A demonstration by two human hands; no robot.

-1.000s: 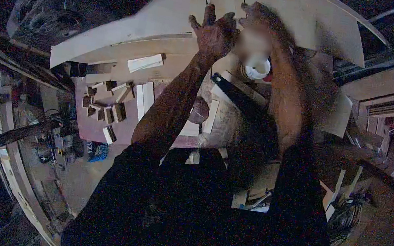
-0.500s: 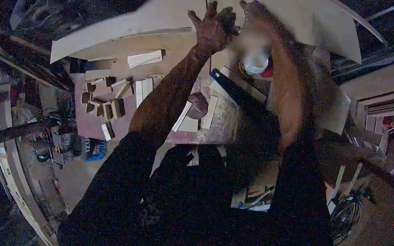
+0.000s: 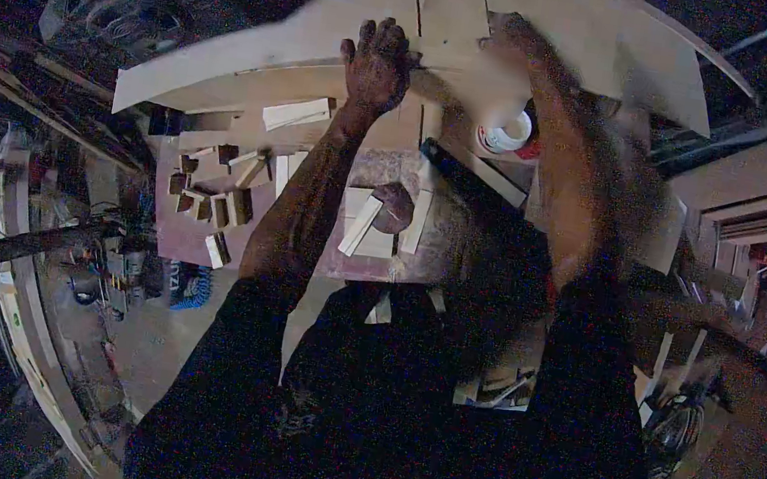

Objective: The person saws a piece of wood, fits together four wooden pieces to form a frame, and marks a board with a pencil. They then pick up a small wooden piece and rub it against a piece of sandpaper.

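My left hand (image 3: pixel 376 70) lies over the near edge of a large pale wooden panel (image 3: pixel 334 32), its fingers stretched out and apart. Farther right, my right hand (image 3: pixel 514 44) is on the same panel, its fingers curled in beside a thin dark line. Whatever those fingers may hold is too small and blurred to name. A square marked by dark lines (image 3: pixel 442 15) shows on the panel between the hands. Under my right forearm stands a white tub (image 3: pixel 506 134), partly blurred.
A reddish work table (image 3: pixel 196 248) bears several small wood blocks (image 3: pixel 217 206), pale strips (image 3: pixel 361 225) and a round brown piece (image 3: pixel 393 208). A dark saw-like tool (image 3: pixel 470 183) points away from me. Long boards (image 3: pixel 29 317) lean at left; coiled cable (image 3: pixel 677 418) lies at right.
My left hand has shifted left and nearer along the panel, away from the marked square. The right hand stays by the dark line. The whole view has swung slightly.
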